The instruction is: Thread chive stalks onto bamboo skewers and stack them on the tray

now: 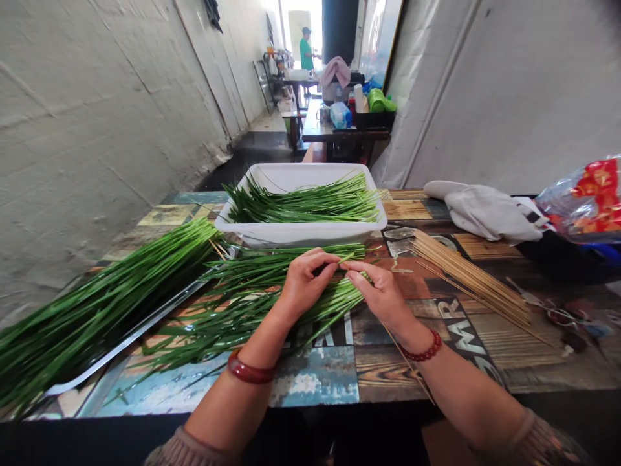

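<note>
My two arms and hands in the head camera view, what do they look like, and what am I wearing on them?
The left hand and right hand are ungloved. A smooth reddish-brown bangle circles the left forearm; a dark red beaded bracelet the right wrist. Brownish ribbed cuffs end both sleeves.

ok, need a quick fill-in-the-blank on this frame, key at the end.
1. The tub is ____ in colour.
2. The stick bundle lies to the ____ of the right hand.
3. The smooth bangle is worn on the person's ____ side.
4. The stalk at the left hand's fingertips is ____ in colour.

Missing words: white; right; left; green
</note>
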Available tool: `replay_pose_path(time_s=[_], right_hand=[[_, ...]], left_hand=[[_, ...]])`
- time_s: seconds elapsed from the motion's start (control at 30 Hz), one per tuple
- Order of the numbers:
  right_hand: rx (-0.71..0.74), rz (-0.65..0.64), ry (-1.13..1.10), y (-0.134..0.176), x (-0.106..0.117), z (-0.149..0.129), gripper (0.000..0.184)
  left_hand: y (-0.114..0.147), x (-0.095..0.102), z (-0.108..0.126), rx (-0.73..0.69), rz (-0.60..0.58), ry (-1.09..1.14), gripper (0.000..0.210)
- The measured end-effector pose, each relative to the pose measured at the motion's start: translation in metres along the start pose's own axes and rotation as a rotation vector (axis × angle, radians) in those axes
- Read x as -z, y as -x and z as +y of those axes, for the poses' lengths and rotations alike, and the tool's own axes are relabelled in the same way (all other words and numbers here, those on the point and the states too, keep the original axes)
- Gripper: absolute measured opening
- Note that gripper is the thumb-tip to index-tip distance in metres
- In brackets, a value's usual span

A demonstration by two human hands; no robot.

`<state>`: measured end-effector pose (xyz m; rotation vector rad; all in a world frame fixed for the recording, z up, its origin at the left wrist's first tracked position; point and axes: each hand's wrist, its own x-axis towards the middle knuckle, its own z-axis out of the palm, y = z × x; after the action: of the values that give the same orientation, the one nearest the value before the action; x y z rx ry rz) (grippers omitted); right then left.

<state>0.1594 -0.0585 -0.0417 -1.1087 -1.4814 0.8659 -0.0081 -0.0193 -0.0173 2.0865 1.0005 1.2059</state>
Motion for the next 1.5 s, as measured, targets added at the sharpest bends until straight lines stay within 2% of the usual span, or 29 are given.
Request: replay_pose_path(time_s=[0.2,0.37,0.83,1.13,1.3,1.5], right_hand=[[-0.025,0.014,0.04,-0.003,-0.001,-0.001,0.026],[-0.026,0.022,0.04,-0.003,0.0,-0.003,0.05],[0.039,0.035,0.092,-0.001,-0.002,0.0,0.035],[0.042,0.071,0.119,-0.003,-0.004,0.003,0.023],[0.046,0.097,0.112,-0.004,-0.004,0.007,0.013],[-0.05,0.053,0.02,-0.001,-0.001,0.005,0.031]], left_hand=[[0.002,-0.004,-0.002,-0.018,0.052,-0.092,0.01],[0.002,-0.004,-0.002,-0.028,0.058,-0.157,0.006],[0.004,-0.004,-0.009,-0.053,-0.019,-0.107,0.01],[0.007,-0.005,-0.007,-0.113,-0.107,-0.185,0.013],[0.005,-0.003,0.0,-0.062,-0.203,-0.122,0.014],[0.005,-0.001,0.002,0.054,-0.269,-0.093,0.026]])
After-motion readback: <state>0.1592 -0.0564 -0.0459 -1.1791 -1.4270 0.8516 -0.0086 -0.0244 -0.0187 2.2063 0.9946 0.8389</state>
